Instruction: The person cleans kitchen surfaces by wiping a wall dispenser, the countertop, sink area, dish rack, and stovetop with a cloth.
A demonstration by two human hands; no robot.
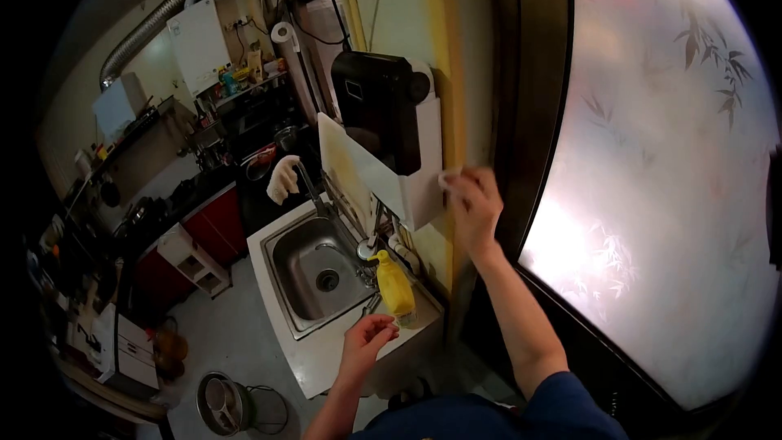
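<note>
My right hand (476, 208) is raised beside the white side of a wall-mounted black and white appliance (428, 147). Its thumb and fingers come together in a pinch, with a small pale bit at the tips that I cannot make out; whether they touch the casing is unclear. Lower down, my left hand (366, 349) hovers over the counter's front edge, fingers loosely curled and a little apart, with nothing visible in them. Just beyond its fingertips stands a yellow bottle (395, 285) with a yellow top.
A steel sink (277, 277) is set in the white counter (314, 363), with a tap (309, 187) behind it. A pale cloth (283, 179) hangs by the tap. A white board (346, 163) leans near the appliance. On the right is a frosted panel (643, 179); a bucket (210, 407) stands on the floor.
</note>
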